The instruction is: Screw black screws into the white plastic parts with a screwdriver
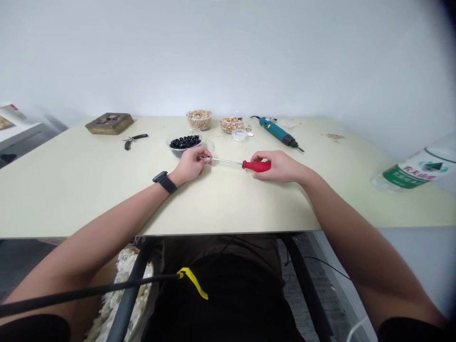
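A screwdriver with a red handle and thin metal shaft [228,162] lies level between my hands, a little above or on the table. My right hand [281,166] is closed round the red handle. The fingers of my left hand [193,164] pinch the far end of the shaft, which hides the tip; whether a small piece is also held there I cannot tell. Just behind my left hand stands a clear bowl of black beads [185,142].
Behind are a tub of pale beads [199,119], a tub of tan beads [231,125], a small clear cup [240,135] and a teal rotary tool [280,132]. Pliers [134,141] and a wooden block [109,124] lie left. A large bottle [416,170] is at right.
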The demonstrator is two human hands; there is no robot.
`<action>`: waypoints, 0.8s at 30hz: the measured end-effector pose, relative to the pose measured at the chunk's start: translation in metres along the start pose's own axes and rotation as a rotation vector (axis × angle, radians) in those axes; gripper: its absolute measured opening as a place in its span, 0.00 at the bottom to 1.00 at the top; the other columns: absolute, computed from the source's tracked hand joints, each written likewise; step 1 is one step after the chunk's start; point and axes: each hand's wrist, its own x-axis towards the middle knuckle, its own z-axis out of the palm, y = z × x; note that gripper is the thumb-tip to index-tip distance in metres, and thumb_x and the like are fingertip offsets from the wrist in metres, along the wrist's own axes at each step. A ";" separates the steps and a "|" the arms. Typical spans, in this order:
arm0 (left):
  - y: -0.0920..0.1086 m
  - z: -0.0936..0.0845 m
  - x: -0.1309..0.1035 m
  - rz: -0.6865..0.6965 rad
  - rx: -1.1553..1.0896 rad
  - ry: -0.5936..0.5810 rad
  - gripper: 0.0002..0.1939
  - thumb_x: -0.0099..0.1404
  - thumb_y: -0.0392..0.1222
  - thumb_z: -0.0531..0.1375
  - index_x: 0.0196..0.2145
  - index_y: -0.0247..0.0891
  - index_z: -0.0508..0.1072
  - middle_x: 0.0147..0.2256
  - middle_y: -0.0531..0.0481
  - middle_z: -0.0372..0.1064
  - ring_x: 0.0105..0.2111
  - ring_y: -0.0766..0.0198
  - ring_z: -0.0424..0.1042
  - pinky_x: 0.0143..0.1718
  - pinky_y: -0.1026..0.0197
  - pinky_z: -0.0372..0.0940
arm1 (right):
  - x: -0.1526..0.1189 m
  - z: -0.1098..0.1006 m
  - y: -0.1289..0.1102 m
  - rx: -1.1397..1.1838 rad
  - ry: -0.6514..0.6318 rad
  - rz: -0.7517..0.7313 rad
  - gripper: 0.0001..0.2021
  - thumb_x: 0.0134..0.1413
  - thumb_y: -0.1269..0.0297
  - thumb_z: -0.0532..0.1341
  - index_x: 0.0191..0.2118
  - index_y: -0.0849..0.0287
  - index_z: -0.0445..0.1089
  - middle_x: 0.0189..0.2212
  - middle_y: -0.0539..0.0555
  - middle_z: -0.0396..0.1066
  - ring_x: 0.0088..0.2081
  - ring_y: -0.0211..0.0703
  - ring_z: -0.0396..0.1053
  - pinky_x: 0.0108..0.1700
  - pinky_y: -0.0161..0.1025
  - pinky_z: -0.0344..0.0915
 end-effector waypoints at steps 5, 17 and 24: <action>0.000 0.001 -0.001 0.007 0.017 -0.016 0.03 0.66 0.38 0.68 0.36 0.39 0.78 0.34 0.46 0.85 0.18 0.67 0.69 0.24 0.61 0.62 | 0.000 0.000 -0.001 -0.029 -0.026 0.029 0.16 0.59 0.55 0.74 0.51 0.50 0.83 0.43 0.54 0.83 0.42 0.55 0.77 0.43 0.46 0.67; 0.000 0.001 0.000 0.024 0.023 0.011 0.03 0.69 0.39 0.67 0.37 0.38 0.79 0.36 0.45 0.86 0.19 0.68 0.71 0.24 0.62 0.64 | 0.000 0.002 0.001 -0.029 0.029 -0.006 0.14 0.59 0.53 0.73 0.48 0.51 0.81 0.41 0.55 0.82 0.41 0.55 0.76 0.43 0.46 0.67; 0.001 -0.004 0.000 0.002 0.169 0.065 0.05 0.73 0.38 0.65 0.41 0.37 0.82 0.42 0.42 0.89 0.21 0.65 0.72 0.29 0.58 0.68 | 0.002 0.000 0.005 -0.011 0.062 -0.019 0.17 0.58 0.49 0.73 0.48 0.52 0.80 0.44 0.57 0.83 0.44 0.58 0.78 0.46 0.48 0.69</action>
